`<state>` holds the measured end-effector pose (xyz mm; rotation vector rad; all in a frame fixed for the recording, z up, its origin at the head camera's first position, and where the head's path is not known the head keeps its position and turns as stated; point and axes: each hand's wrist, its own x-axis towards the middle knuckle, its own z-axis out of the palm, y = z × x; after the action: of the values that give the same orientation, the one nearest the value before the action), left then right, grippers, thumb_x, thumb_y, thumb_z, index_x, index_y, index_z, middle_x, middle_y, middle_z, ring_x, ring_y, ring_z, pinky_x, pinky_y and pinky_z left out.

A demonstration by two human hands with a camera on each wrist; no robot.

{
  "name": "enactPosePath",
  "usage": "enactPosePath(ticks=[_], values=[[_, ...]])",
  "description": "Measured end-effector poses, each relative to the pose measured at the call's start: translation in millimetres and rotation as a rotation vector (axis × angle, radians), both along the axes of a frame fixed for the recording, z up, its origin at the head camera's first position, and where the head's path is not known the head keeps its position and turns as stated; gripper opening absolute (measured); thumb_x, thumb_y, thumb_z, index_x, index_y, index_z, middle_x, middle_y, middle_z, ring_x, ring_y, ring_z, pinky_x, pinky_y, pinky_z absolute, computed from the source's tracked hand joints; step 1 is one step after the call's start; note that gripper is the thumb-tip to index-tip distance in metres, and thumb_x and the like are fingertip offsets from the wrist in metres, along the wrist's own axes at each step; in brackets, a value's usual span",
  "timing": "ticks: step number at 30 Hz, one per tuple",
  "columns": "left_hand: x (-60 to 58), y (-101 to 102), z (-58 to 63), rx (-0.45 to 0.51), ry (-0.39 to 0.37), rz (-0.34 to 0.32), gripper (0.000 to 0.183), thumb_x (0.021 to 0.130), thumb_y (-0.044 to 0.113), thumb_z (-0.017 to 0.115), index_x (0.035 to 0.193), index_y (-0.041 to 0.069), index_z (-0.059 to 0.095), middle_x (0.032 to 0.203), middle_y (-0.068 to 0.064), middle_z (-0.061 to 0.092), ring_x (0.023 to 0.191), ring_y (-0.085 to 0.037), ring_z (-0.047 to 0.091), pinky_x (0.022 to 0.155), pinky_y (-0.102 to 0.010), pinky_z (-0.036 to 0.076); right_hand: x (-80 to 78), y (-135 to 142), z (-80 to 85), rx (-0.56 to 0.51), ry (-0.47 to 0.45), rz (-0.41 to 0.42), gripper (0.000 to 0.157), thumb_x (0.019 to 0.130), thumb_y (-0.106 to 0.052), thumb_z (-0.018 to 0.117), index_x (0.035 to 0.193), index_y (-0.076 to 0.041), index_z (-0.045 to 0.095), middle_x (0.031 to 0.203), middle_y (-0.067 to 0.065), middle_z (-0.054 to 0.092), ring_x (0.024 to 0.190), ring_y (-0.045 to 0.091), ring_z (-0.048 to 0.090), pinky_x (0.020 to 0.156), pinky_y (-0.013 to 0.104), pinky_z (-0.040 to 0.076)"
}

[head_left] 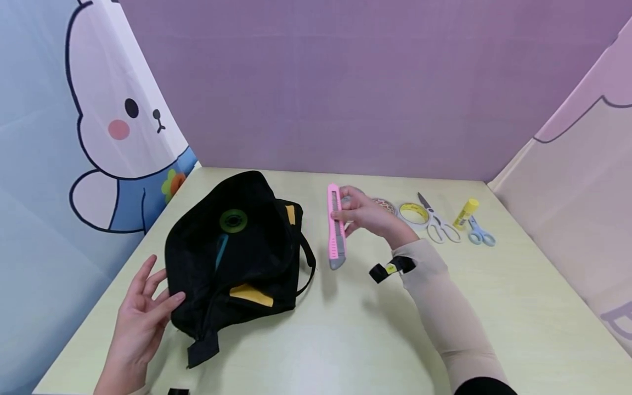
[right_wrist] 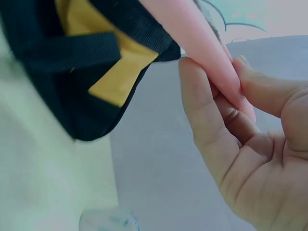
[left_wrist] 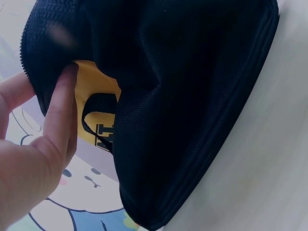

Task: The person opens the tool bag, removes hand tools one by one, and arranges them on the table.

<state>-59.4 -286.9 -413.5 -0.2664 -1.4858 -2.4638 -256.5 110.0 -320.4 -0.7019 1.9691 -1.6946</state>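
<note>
A black backpack (head_left: 266, 252) with yellow patches lies on the table, its zipped mouth gaping toward me. My left hand (head_left: 140, 318) holds the left edge of that mouth; in the left wrist view the fingers (left_wrist: 60, 110) lie on both sides of the zipped fabric. Inside the bag are a green tape roll (head_left: 233, 221) and a slim blue item (head_left: 221, 251) whose kind I cannot tell. To the right of the bag, my right hand (head_left: 367, 216) pinches a pink utility knife (head_left: 335, 225) upright above the table, between thumb and fingers.
Behind my right hand lie a patterned tape roll (head_left: 385, 206), a yellow tape roll (head_left: 413, 214), white-handled scissors (head_left: 438, 222), a yellow glue stick (head_left: 466, 213) and small blue scissors (head_left: 481, 235). A purple backdrop (head_left: 321, 99) rises at the table's far edge.
</note>
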Motion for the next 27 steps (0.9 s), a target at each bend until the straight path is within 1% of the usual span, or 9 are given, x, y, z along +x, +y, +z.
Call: enactPosePath(ticks=[3, 7, 12, 16, 18, 21, 24, 27], values=[[0.8, -0.4, -0.1, 0.005, -0.006, 0.005, 0.088, 0.090, -0.026, 0.049, 0.160, 0.014, 0.012, 0.129, -0.003, 0.056, 0.100, -0.015, 0.069, 0.075, -0.019, 0.056, 1.2, 14.0, -6.5, 0.014, 0.003, -0.017, 0.031, 0.098, 0.006, 0.052, 0.123, 0.001, 0.034, 0.087, 0.009, 0.070, 0.068, 0.018, 0.067, 0.060, 0.035, 0.059], [2.4, -1.1, -1.7, 0.018, -0.018, 0.008, 0.089, 0.090, -0.024, 0.052, 0.160, 0.015, 0.013, 0.129, -0.002, 0.056, 0.101, -0.016, 0.069, 0.077, -0.020, 0.056, 3.2, 33.3, -14.8, 0.041, 0.010, -0.068, 0.027, 0.097, 0.006, 0.054, 0.119, 0.000, 0.038, 0.089, 0.009, 0.071, 0.069, 0.018, 0.068, 0.060, 0.033, 0.059], [3.5, -1.2, -2.9, 0.017, -0.022, 0.013, 0.089, 0.091, -0.022, 0.055, 0.160, 0.016, 0.013, 0.129, -0.002, 0.056, 0.102, -0.016, 0.069, 0.077, -0.020, 0.056, 4.9, 59.9, -27.1, 0.062, 0.000, -0.117, 0.025, 0.097, 0.005, 0.055, 0.118, 0.002, 0.041, 0.087, 0.005, 0.070, 0.069, 0.014, 0.067, 0.057, 0.028, 0.056], [3.0, -1.1, -1.9, -0.001, -0.029, 0.015, 0.089, 0.091, -0.021, 0.055, 0.160, 0.016, 0.013, 0.130, -0.002, 0.056, 0.101, -0.015, 0.069, 0.077, -0.020, 0.056, 6.6, 82.8, -38.2, 0.115, -0.028, -0.161, 0.033, 0.098, 0.002, 0.056, 0.128, 0.002, 0.040, 0.088, 0.002, 0.067, 0.069, 0.012, 0.064, 0.057, 0.026, 0.054], [2.2, -1.1, -1.1, -0.008, -0.026, 0.011, 0.090, 0.091, -0.020, 0.057, 0.160, 0.016, 0.013, 0.130, -0.002, 0.056, 0.101, -0.015, 0.068, 0.078, -0.021, 0.056, 7.8, 94.8, -43.4, 0.154, -0.032, -0.189, 0.041, 0.098, -0.001, 0.057, 0.135, 0.003, 0.039, 0.089, 0.003, 0.063, 0.071, 0.012, 0.062, 0.059, 0.027, 0.054], [1.1, -0.8, -0.5, -0.010, -0.011, 0.002, 0.090, 0.090, -0.021, 0.056, 0.160, 0.015, 0.012, 0.130, -0.002, 0.055, 0.101, -0.015, 0.068, 0.081, -0.021, 0.056, 11.1, 111.8, -49.9, 0.210, -0.037, -0.230, 0.051, 0.099, -0.006, 0.058, 0.144, 0.001, 0.035, 0.094, 0.006, 0.060, 0.075, 0.013, 0.061, 0.062, 0.030, 0.054], [0.6, -0.5, -0.3, -0.005, 0.004, -0.003, 0.089, 0.091, -0.023, 0.053, 0.160, 0.014, 0.012, 0.129, -0.003, 0.056, 0.101, -0.016, 0.068, 0.082, -0.022, 0.056, 15.4, 128.5, -55.0, 0.247, -0.051, -0.257, 0.058, 0.099, -0.010, 0.060, 0.149, -0.001, 0.032, 0.101, 0.009, 0.059, 0.080, 0.015, 0.061, 0.067, 0.033, 0.055], [0.7, -0.2, -0.4, -0.009, 0.001, -0.002, 0.089, 0.091, -0.023, 0.053, 0.160, 0.015, 0.012, 0.129, -0.002, 0.056, 0.100, -0.015, 0.068, 0.082, -0.022, 0.056, 20.2, 146.2, -59.1, 0.268, -0.074, -0.275, 0.061, 0.099, -0.014, 0.062, 0.150, -0.002, 0.032, 0.105, 0.010, 0.059, 0.082, 0.016, 0.062, 0.069, 0.035, 0.055]])
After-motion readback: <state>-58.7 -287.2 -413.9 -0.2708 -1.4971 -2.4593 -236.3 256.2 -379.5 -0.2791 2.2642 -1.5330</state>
